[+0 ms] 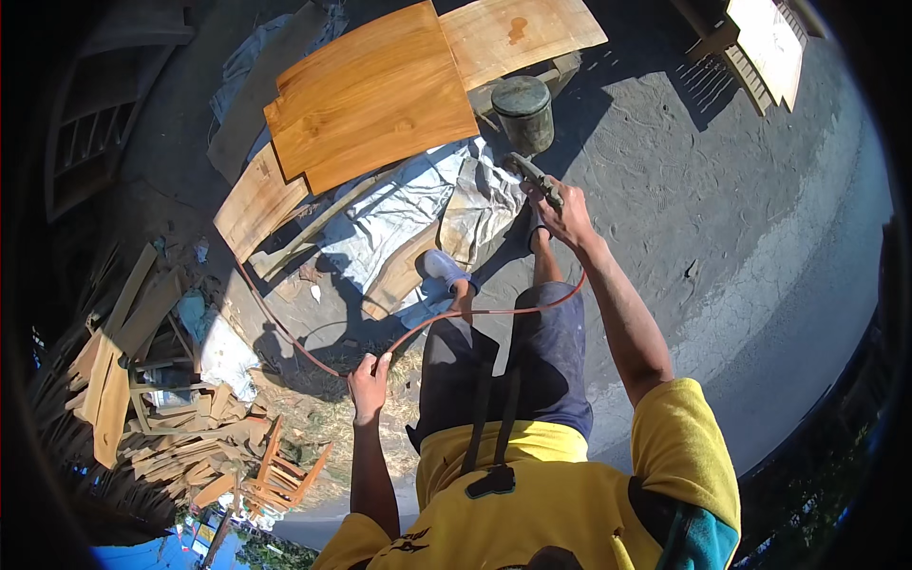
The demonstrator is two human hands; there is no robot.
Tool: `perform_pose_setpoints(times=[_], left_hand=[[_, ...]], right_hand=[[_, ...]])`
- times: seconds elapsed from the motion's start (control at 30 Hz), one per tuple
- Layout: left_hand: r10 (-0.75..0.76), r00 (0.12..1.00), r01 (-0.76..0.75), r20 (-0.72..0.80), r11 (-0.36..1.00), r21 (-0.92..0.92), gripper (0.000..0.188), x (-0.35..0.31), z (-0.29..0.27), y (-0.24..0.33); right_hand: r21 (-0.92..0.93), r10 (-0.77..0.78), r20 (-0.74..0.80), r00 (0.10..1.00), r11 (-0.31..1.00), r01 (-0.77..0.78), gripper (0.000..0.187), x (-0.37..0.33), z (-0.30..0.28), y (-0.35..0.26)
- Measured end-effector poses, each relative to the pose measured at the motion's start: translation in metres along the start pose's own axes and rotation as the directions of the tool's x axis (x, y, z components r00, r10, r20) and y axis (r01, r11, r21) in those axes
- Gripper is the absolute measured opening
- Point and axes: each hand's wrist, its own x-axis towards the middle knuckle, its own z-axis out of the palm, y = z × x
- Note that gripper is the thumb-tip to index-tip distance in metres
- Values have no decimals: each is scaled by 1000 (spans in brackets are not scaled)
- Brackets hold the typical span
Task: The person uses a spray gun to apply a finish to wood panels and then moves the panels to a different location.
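The right hand (568,218) is wrapped around the handle of a spray gun (534,177), which points up and to the left, away from the person. A thin red hose (484,312) loops from near the right wrist across the front of the legs to the left hand (368,384), whose thumb and fingers are pinched together on it. Past the left hand, the hose runs up and leftward to the corner of a pale board (261,201).

Just beyond the right hand stands a grimy lidded bucket (523,116). To the left of that hand, and farther out, a broad orange-brown panel (370,95) with a shiny grain lies over the pale board; another light board (518,38), marked by a brown stain, reaches out behind the bucket. Between the two hands and the panel, a crumpled whitish sheet (380,233) covers part of the ground.

The place is a sunlit outdoor yard. Right of the right hand spreads grey, scuffed dirt (655,161) with hard shadows, meeting a paler strip (807,237) farther right. Well out to its upper right is slatted furniture (755,71). Left of the left hand lies a heap of wood scraps (185,446), with a small reddish wooden frame (283,475) nearer that hand.
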Motion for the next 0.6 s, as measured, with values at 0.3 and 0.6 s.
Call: perform_pose_setpoints(times=[0.3,0.6], left_hand=[[-21,999,15,49,992,128,40,-45,-40,-65],[-147,981,131,124,983,125,45,-59,11,-43]], right_hand=[[195,34,-224,974,981,11,46,-14,24,-24],[288,40,-168,985,957,11,37,22,5,31]])
